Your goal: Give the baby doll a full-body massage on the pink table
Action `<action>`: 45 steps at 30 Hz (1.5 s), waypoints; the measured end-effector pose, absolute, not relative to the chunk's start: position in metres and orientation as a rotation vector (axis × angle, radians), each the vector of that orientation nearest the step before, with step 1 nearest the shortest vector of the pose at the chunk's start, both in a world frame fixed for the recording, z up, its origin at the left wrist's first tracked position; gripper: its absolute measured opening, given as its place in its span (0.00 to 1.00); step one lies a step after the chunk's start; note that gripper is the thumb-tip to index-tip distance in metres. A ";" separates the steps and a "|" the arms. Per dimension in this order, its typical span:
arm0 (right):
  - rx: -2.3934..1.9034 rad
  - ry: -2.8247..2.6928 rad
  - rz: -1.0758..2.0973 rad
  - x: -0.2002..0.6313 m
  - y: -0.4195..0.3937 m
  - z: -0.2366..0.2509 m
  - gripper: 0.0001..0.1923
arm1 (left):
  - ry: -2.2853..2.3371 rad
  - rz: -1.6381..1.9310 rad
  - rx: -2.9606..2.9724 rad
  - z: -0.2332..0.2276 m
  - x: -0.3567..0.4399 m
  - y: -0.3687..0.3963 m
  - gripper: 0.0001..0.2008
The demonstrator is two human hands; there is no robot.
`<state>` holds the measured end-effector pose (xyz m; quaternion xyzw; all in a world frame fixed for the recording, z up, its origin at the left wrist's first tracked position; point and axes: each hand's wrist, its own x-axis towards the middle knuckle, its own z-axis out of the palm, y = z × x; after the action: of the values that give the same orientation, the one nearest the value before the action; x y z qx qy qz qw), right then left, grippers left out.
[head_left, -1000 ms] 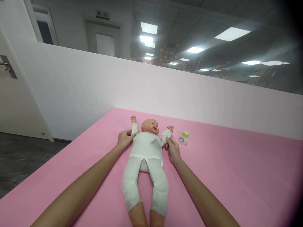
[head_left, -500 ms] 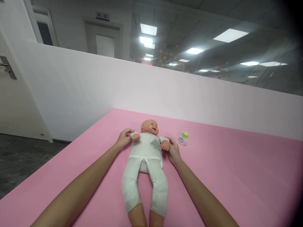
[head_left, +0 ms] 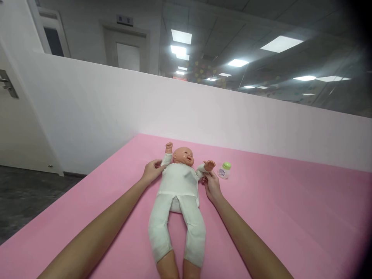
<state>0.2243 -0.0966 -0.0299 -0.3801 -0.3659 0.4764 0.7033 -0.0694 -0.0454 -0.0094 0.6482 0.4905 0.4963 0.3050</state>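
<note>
A baby doll (head_left: 178, 190) in a white suit lies on its back on the pink mat (head_left: 290, 217), head away from me. My left hand (head_left: 151, 171) grips the doll's arm on the left side, and that arm points up beside the head. My right hand (head_left: 212, 186) grips the doll's other arm, which is raised with its small hand showing above my fingers. A small bottle (head_left: 224, 170) with a green cap stands just to the right of that raised arm.
A white partition wall (head_left: 203, 116) runs behind the mat. To the left the mat's edge drops to a dark floor (head_left: 26, 197), with a white door (head_left: 14, 116) beyond it.
Half a second ago the doll's arms were folded down onto its chest. Both my hands have swung them back up beside its head, as they were one second ago.
</note>
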 end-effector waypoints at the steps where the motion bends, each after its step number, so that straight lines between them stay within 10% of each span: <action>1: -0.851 -0.811 1.058 0.224 -0.096 -0.030 0.16 | 1.325 1.305 1.726 -0.009 -0.069 -0.046 0.18; 45: -0.858 -0.828 1.088 0.229 -0.094 -0.036 0.15 | 1.288 1.244 1.650 -0.015 -0.073 -0.038 0.18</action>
<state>0.2285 -0.0941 -0.0362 -0.3840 -0.3706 0.4869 0.6915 -0.0726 -0.0377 -0.0150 0.6359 0.4964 0.4792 0.3460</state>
